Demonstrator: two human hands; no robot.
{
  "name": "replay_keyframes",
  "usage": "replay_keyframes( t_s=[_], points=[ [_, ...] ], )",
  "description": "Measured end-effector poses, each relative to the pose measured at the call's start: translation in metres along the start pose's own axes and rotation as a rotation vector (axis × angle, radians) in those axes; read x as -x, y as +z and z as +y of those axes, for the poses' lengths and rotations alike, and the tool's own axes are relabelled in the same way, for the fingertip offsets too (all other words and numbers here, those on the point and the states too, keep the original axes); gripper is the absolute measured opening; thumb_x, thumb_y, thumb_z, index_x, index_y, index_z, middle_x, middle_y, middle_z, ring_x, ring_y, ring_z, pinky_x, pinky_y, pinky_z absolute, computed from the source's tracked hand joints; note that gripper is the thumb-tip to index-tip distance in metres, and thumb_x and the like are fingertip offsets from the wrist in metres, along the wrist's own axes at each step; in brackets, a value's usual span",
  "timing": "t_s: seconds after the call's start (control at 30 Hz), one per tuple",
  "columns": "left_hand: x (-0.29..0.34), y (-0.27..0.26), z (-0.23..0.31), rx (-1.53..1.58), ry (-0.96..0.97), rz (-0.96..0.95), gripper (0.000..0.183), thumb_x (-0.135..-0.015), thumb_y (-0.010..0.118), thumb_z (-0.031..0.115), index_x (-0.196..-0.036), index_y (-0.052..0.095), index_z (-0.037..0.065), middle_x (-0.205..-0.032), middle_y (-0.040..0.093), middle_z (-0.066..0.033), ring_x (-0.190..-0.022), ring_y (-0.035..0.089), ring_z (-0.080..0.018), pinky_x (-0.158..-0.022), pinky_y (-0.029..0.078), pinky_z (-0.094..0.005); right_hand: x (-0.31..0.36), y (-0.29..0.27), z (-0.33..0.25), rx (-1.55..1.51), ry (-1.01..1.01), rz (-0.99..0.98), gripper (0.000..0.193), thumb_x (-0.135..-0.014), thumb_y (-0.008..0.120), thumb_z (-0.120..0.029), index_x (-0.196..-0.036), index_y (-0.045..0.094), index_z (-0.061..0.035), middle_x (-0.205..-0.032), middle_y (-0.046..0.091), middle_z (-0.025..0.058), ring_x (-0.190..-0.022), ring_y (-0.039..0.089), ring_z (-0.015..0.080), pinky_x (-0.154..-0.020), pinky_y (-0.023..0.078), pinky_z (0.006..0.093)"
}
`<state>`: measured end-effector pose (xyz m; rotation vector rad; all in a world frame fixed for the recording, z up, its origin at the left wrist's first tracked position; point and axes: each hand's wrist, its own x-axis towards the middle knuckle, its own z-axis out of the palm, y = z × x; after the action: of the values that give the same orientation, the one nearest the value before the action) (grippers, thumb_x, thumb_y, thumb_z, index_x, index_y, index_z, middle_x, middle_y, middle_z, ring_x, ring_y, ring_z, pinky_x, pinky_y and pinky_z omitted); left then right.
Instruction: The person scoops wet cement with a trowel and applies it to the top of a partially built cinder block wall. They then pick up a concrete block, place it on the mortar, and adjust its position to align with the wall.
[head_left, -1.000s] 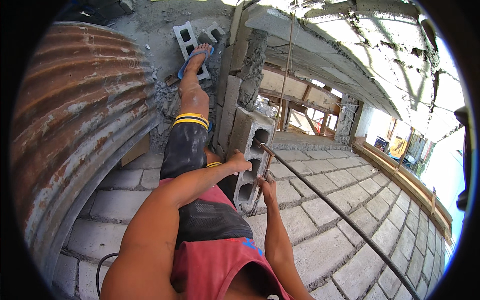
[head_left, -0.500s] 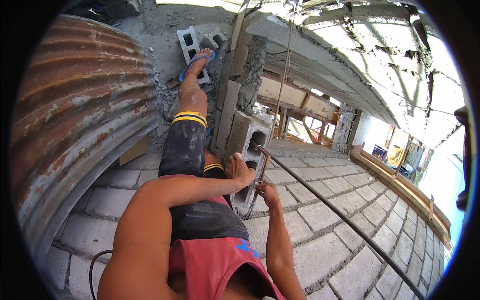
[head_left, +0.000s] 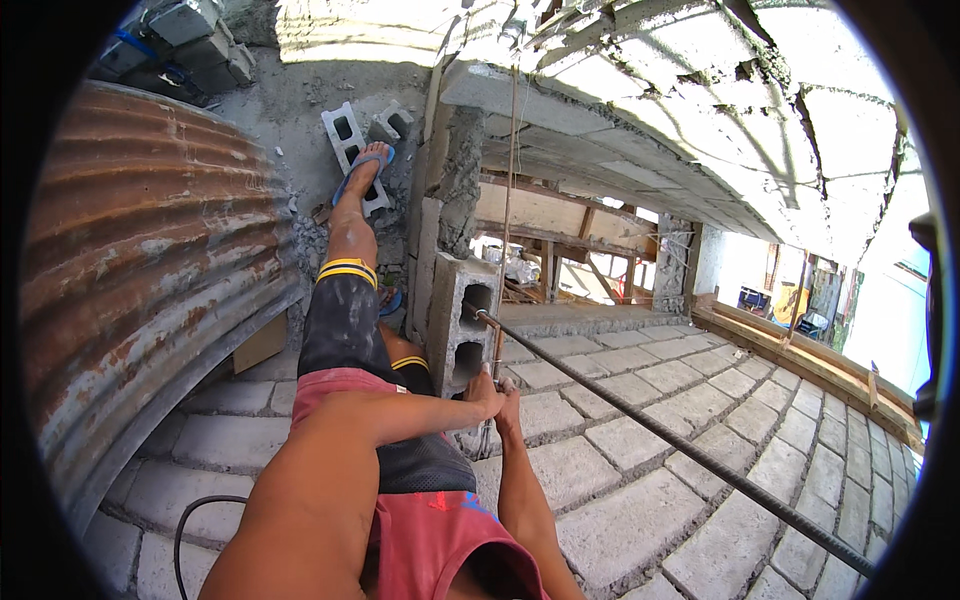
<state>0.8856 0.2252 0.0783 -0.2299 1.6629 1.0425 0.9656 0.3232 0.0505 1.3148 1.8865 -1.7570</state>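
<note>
My left hand and my right hand meet at the lower end of a thin rusty rod. The fingers of both are closed; what they pinch there is too small to make out. Just left of them a grey hollow concrete block stands on end, its openings facing right. A long ribbed steel bar meets the rusty rod beside the upper opening and slopes away to the lower right. Above, a thin line hangs down toward the rod.
Rusty corrugated sheet metal curves along the left. A block wall spreads out at the right, with a timber strip along its far edge. My sandalled foot rests on another hollow block among rubble.
My left hand has moved from the block's face down to the rod beside my right hand. The view has shifted, so the block and rod now appear farther left.
</note>
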Motion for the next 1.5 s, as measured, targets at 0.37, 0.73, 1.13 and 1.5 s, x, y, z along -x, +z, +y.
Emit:
replay_keyframes(
  t_s=[0.37, 0.73, 1.13, 1.5],
  points=[
    [0.004, -0.005, 0.042, 0.034, -0.131, 0.197, 0.066, -0.074, 0.08, 0.024, -0.114, 0.038, -0.006, -0.105, 0.063, -0.0291, -0.098, 0.066, -0.0417, -0.084, 0.055, -0.0456, -0.015, -0.016, 0.034, -0.064, -0.02, -0.049, 0.016, -0.085, 0.067, -0.016, -0.09, 0.062, -0.0013, -0.088, 0.063, 0.0036, -0.078, 0.058, 0.0132, -0.065, 0.048, 0.0305],
    [0.01, 0.015, 0.042, -0.09, -0.074, 0.364, 0.058, -0.071, 0.079, 0.013, -0.109, 0.037, -0.003, -0.096, 0.066, -0.025, -0.09, 0.068, -0.0403, -0.078, 0.057, -0.0441, 0.016, 0.015, 0.03, -0.276, -0.15, 0.164, 0.032, -0.09, 0.06, -0.025, -0.105, 0.066, 0.0028, -0.099, 0.069, 0.0117, -0.089, 0.066, 0.0202, -0.079, 0.053, 0.0331],
    [0.005, 0.014, 0.045, -0.128, -0.072, 0.28, 0.058, -0.07, 0.078, 0.011, -0.109, 0.037, -0.003, -0.096, 0.066, -0.0254, -0.087, 0.069, -0.0384, -0.076, 0.058, -0.0438, -0.004, -0.023, 0.046, -0.049, 0.079, 0.059, 0.028, -0.083, 0.069, -0.02, -0.093, 0.064, 0.0054, -0.087, 0.065, 0.0039, -0.075, 0.057, 0.0116, -0.063, 0.048, 0.0299],
    [-0.01, 0.016, 0.036, -0.068, -0.134, 0.301, 0.063, -0.068, 0.078, 0.012, -0.113, 0.039, -0.007, -0.098, 0.065, -0.0265, -0.086, 0.07, -0.0358, -0.075, 0.058, -0.0421, 0.009, -0.009, 0.019, -0.117, -0.003, 0.043, 0.021, -0.079, 0.061, -0.007, -0.098, 0.063, 0.0024, -0.09, 0.064, 0.0051, -0.079, 0.056, 0.012, -0.07, 0.047, 0.0275]
  ],
)
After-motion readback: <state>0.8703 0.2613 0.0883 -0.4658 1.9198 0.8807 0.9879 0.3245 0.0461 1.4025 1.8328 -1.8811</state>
